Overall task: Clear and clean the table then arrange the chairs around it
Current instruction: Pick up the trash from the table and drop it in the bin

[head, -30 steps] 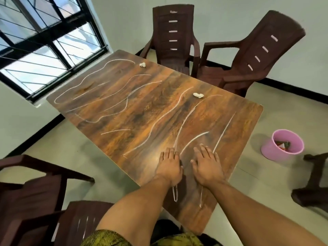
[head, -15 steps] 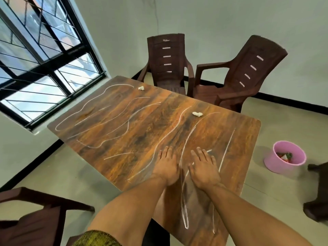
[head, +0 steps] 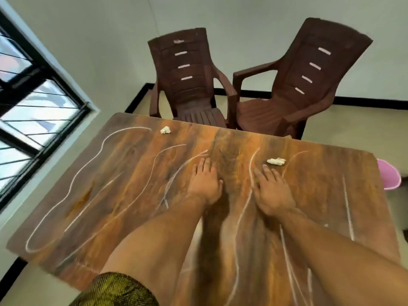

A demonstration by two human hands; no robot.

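The wood-grain worktop [head: 123, 184] lies under both hands, scrawled with white wavy lines [head: 347, 206], so cleaning looks barely begun. Two brown chairs [head: 187, 85] [head: 309, 89] stand beyond the fingertips at the far edge, angled and not yet arranged. A pink bin [head: 389, 177] sits on the floor to the right of the right hand, probably there for the rubbish. The left hand [head: 205, 184] and right hand [head: 272, 191] are spread flat, palms down and holding nothing. One crumpled scrap [head: 276, 161] lies just ahead of the right fingertips, the likely first pick. Another scrap [head: 165, 130] lies farther off, beyond the left hand.
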